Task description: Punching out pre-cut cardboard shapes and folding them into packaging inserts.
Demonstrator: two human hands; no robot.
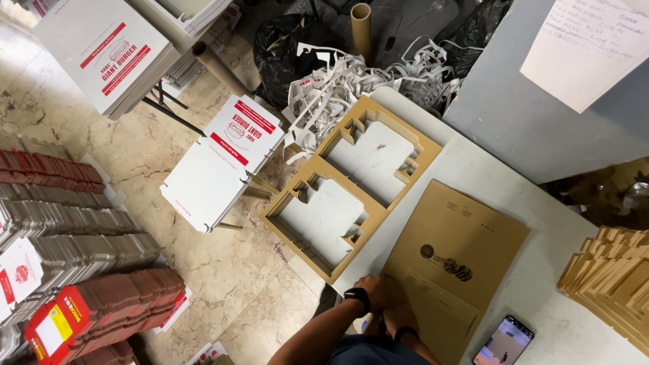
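A brown cardboard sheet [456,253] with dark round prints lies on the white table [554,216], tilted toward me. My left hand [374,290], a black watch on its wrist, grips the sheet's near left corner. Just to its right, my right hand [399,316], with a black band on the wrist, is closed on the same near edge. To the left of the sheet a brown board frame [294,249] with two box-shaped cut-outs rests on the table and hangs over its edge.
A phone [503,341] with a lit screen lies near me, a stack of brown folded board [612,277] at right. Behind are white paper scraps [351,74], black bags [284,47], cardboard tubes [360,27]. White printed blanks [223,162] and red carton stacks [101,304] fill the floor at left.
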